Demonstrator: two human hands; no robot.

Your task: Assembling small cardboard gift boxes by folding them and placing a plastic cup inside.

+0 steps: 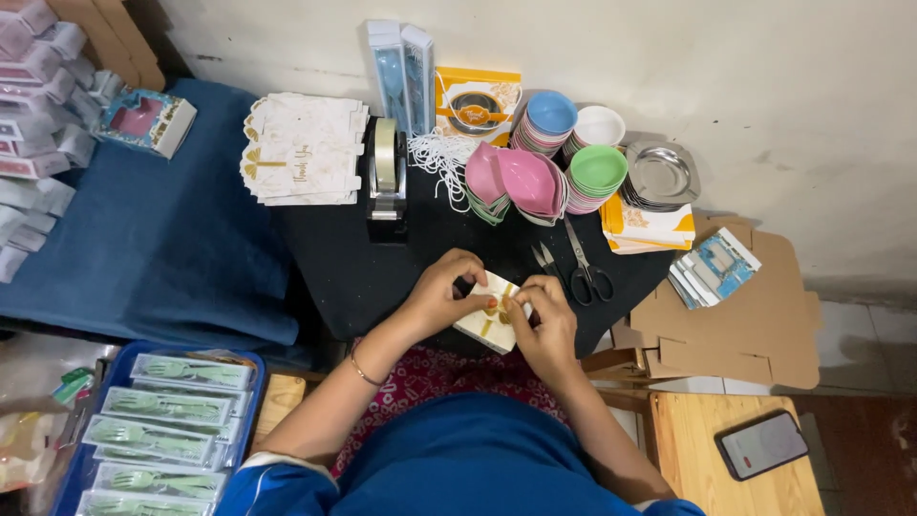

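A: status on the hands?

B: both on a small white gift box [489, 323] with gold ribbon print, held low over the near edge of the black tabletop [344, 268]. left hand [441, 291] grips its left end, fingers clamped on the box. right hand [546, 320] covers the right end, fingers curled tight on it

A: box open or closed?

B: can't tell, the hands hide both ends and the top flap. only the middle strip with the gold bow shows

A: what's close by?

B: black-handled scissors [585, 268] just beside the right hand, blades pointing away. a smaller second pair seems to lie left of them, mostly hidden by the right hand. tape dispenser [385, 172] further back, stack of flat white printed cartons [304, 148] left of it

A: back row?

B: stacked bowls: pink heart-shaped ones [516, 182], then blue [551, 115], white [599, 126], green [598, 170]. steel plates [661, 175] to the right, count unreadable. tangle of white cord [441, 153] behind the pink ones, partly covered

A: edges of frame?

B: blue tray of packed green cutlery sets [167, 425] lower left, cut off by the frame. stacked pink boxes [38, 86] upper left, cropped too. phone [761, 444] on a wooden stool lower right, screen too small to read. flat brown cardboard [755, 325] right of the tabletop
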